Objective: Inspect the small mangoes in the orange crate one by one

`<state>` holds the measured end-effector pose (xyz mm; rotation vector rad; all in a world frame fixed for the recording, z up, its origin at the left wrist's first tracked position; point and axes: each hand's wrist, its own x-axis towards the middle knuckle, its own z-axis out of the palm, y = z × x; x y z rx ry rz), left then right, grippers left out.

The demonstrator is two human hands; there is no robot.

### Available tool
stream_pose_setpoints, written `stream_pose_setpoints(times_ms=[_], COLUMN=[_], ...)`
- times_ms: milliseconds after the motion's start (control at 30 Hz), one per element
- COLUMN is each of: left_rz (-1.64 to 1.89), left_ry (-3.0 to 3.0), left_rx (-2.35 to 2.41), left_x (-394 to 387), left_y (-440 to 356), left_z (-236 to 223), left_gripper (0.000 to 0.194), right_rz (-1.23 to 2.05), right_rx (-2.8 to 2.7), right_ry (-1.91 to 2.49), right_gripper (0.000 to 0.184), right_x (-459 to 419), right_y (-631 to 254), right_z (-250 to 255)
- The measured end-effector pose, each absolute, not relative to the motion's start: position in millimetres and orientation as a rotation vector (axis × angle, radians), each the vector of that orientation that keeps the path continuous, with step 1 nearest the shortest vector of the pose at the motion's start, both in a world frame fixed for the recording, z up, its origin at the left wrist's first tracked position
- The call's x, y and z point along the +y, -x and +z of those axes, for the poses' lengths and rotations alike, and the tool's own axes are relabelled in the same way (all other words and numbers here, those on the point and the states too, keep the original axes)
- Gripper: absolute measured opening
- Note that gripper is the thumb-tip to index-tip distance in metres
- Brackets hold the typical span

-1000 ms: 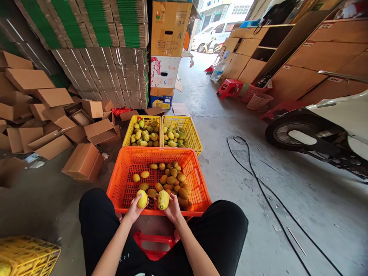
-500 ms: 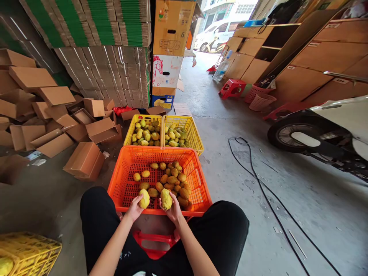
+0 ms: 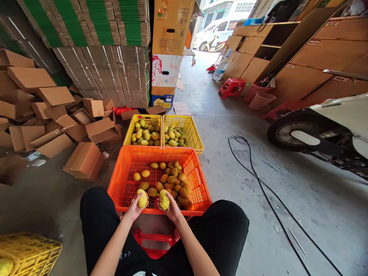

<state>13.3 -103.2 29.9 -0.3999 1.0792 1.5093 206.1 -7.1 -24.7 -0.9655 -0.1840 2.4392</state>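
Observation:
My left hand (image 3: 134, 209) is closed around a smooth yellow oval fruit (image 3: 142, 199), held over the near side of a large orange plastic basket (image 3: 117, 180). A lumpier yellow-green fruit (image 3: 164, 200) is gripped in my right hand (image 3: 174, 212) at about the same height, a short gap from the first. Beneath and beyond them, several brownish-orange oval fruits (image 3: 172, 179) lie in the basket, mostly heaped toward its right side. Two yellow-orange ones (image 3: 145, 173) rest apart on the left. Which exact kind of fruit these are, I cannot tell.
Two yellow crates (image 3: 198, 134) of greenish-yellow fruits adjoin the basket's far side. Cardboard boxes (image 3: 83, 159) litter the floor at left, below stacked flat cartons (image 3: 115, 73). A black cable (image 3: 253, 168) and a motorbike (image 3: 293, 134) are at right. Another yellow crate (image 3: 37, 253) stands lower left.
Both hands have shifted slightly left with their fruits, and the fruit in my left hand is tilted a little differently. The basket's contents look the same.

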Motion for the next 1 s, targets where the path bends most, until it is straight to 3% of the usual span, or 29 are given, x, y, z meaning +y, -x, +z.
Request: stream_pose_setpoints(times_ms=[133, 267, 400, 667, 800, 1000], left_rz=[1.478, 1.506, 1.475, 1.434, 1.42, 1.426], left_ry=[0.465, 0.507, 0.462, 0.369, 0.341, 0.29], left_rx=[1.071, 1.02, 1.068, 1.195, 1.182, 1.142], left_x=[-102.0, -100.6, -98.6, -101.7, -103.1, -103.5], left_y=[-11.7, -12.1, -15.5, -19.4, -18.8, -18.9], left_z=[37.8, 44.7, 46.9, 42.9, 40.5, 36.6], left_gripper=[0.029, 0.047, 0.046, 0.047, 0.055, 0.044], right_rz=[2.418, 2.431, 2.415, 2.466, 2.472, 2.471], right_rx=[-0.158, -0.192, -0.236, -0.16, -0.117, -0.019], right_ry=[0.905, 0.892, 0.866, 0.973, 0.995, 1.033], right_gripper=[0.053, 0.055, 0.063, 0.049, 0.032, 0.025], right_x=[-7.9, -9.8, -12.4, -9.7, -7.4, -3.6], right_y=[-206.7, -206.4, -203.6, -210.6, -212.2, -208.0], right_z=[-19.2, -18.4, -21.8, -27.5, -28.5, -22.7])
